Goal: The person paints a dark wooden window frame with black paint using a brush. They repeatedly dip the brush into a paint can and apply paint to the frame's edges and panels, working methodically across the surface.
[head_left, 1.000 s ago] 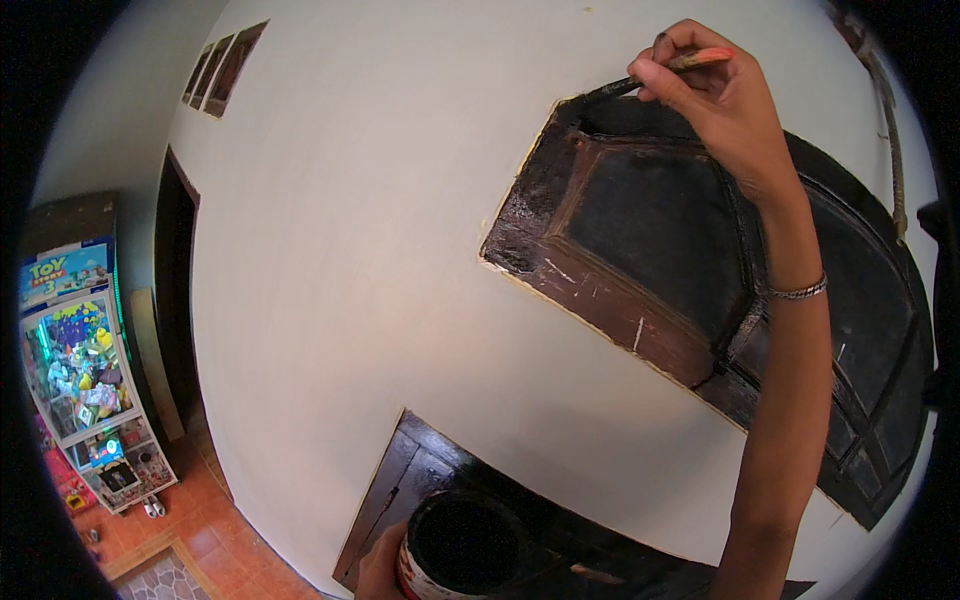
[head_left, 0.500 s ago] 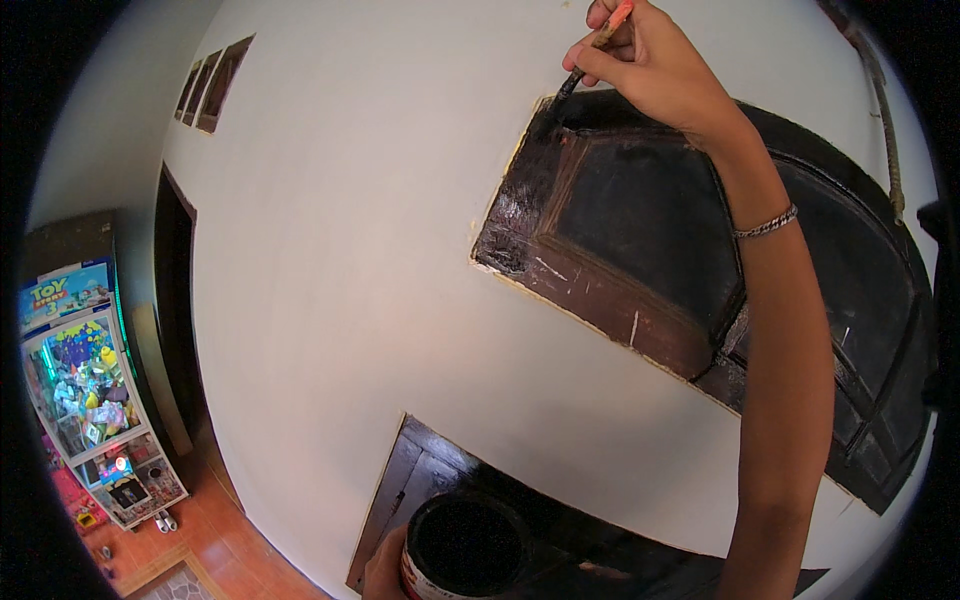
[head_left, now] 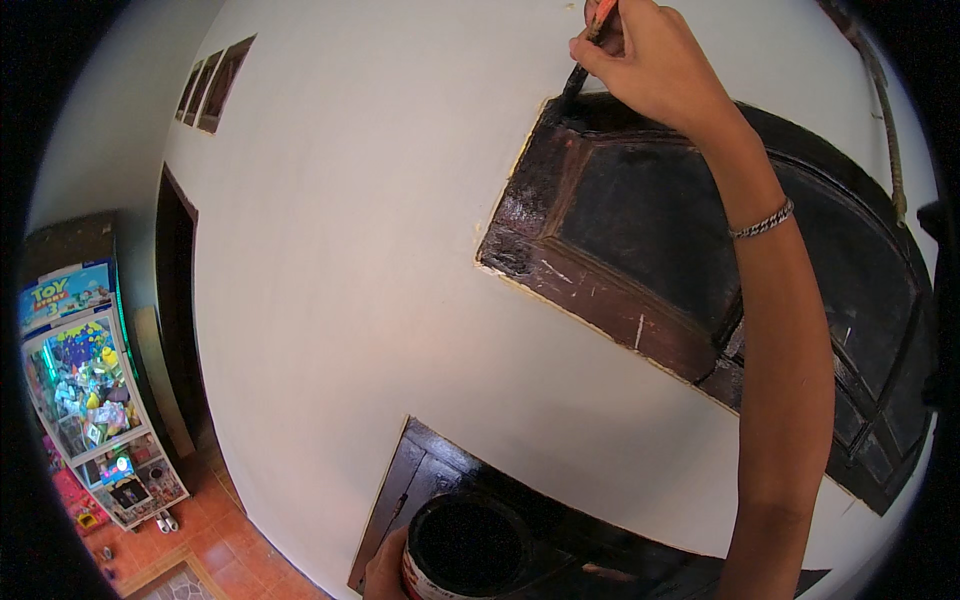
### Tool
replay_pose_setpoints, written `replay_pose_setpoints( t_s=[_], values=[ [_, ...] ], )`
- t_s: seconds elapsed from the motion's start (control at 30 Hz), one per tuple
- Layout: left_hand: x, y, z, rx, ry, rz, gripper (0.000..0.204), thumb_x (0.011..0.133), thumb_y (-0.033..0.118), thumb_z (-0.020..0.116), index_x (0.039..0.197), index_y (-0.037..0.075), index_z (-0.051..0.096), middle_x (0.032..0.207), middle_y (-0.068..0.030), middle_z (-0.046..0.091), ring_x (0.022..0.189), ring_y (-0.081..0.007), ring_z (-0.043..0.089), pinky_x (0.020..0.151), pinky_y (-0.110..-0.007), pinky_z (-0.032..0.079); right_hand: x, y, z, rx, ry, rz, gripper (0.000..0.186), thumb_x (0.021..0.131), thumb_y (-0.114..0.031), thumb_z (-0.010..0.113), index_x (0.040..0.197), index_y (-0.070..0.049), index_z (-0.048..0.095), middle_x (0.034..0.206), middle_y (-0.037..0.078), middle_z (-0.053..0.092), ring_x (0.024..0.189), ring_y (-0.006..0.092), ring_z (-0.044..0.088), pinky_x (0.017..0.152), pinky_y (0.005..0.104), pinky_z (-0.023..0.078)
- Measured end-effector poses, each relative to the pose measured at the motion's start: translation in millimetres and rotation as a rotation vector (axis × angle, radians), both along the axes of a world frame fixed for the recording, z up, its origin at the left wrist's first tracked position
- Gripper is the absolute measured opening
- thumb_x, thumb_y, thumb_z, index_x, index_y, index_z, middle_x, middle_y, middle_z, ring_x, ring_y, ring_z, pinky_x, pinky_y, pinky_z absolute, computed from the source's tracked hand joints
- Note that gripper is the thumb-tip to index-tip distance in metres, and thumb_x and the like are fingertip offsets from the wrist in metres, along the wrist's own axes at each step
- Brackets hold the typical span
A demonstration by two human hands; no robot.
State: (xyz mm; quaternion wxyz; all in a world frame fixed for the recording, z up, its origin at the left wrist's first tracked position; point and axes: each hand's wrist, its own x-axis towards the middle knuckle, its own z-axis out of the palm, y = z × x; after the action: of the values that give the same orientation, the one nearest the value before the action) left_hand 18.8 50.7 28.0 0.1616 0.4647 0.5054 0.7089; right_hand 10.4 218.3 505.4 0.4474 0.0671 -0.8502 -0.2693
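My right hand (head_left: 650, 65) grips a paintbrush (head_left: 578, 72) with an orange handle end, its dark bristles at the upper left corner of an arched, panelled wooden piece (head_left: 640, 240) set in the white wall. That piece is dark brown to black, with glossy patches and pale scratches. A bracelet circles my right wrist. At the bottom, my left hand (head_left: 383, 566) holds a can of black paint (head_left: 465, 543); my fingers are partly hidden by it. Behind the can is a dark, glossy wooden door top (head_left: 410, 455).
At far left stand a lit claw machine (head_left: 80, 370) with toys, white shoes (head_left: 165, 522) on tiled floor (head_left: 215, 550), a board (head_left: 160, 370) and a dark doorway (head_left: 178, 300). A small three-slot opening (head_left: 222, 85) is higher up. A pole-like strip (head_left: 890, 150) runs at upper right.
Since a second ago my right hand has moved up and left, turning the brush steeper at the corner of the arched piece. The left hand still holds the can.
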Motion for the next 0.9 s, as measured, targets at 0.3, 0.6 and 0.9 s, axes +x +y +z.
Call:
replay_pose_setpoints(
  t_s=[0.3, 0.6, 0.9],
  values=[
    [1, -3, 1, -0.009, -0.014, 0.019, 0.103, 0.057, 0.031, 0.105, 0.137, -0.003, 0.049, 0.121, -0.0180, 0.070, 0.110, -0.0269, 0.070, 0.095, -0.040, 0.057, 0, -5, -4, 0.177, 0.086, 0.024, 0.016, 0.085, -0.001, 0.069, 0.088, 0.006, 0.055, 0.069, 0.025, 0.064, 0.063, 0.0363, 0.066, 0.062, 0.0417, 0.052],
    [0, -3, 3, 0.001, -0.007, 0.021, 0.104, 0.057, 0.033, 0.105, 0.137, -0.003, 0.049, 0.121, -0.0186, 0.069, 0.111, -0.0270, 0.070, 0.095, -0.040, 0.057, 3, -17, -8, 0.062, 0.106, 0.148, 0.019, 0.087, -0.003, 0.072, 0.085, 0.005, 0.054, 0.061, 0.016, 0.060, 0.055, 0.0181, 0.057, 0.055, 0.0340, 0.048],
    [1, -4, 2, 0.024, 0.017, 0.020, 0.104, 0.058, 0.033, 0.104, 0.138, -0.002, 0.048, 0.121, -0.0186, 0.070, 0.109, -0.0275, 0.071, 0.093, -0.040, 0.058, 1, -7, -13, 0.196, 0.118, 0.115, 0.019, 0.086, -0.001, 0.071, 0.084, 0.004, 0.053, 0.060, 0.019, 0.059, 0.052, 0.0251, 0.060, 0.054, 0.0354, 0.048]
  ],
)
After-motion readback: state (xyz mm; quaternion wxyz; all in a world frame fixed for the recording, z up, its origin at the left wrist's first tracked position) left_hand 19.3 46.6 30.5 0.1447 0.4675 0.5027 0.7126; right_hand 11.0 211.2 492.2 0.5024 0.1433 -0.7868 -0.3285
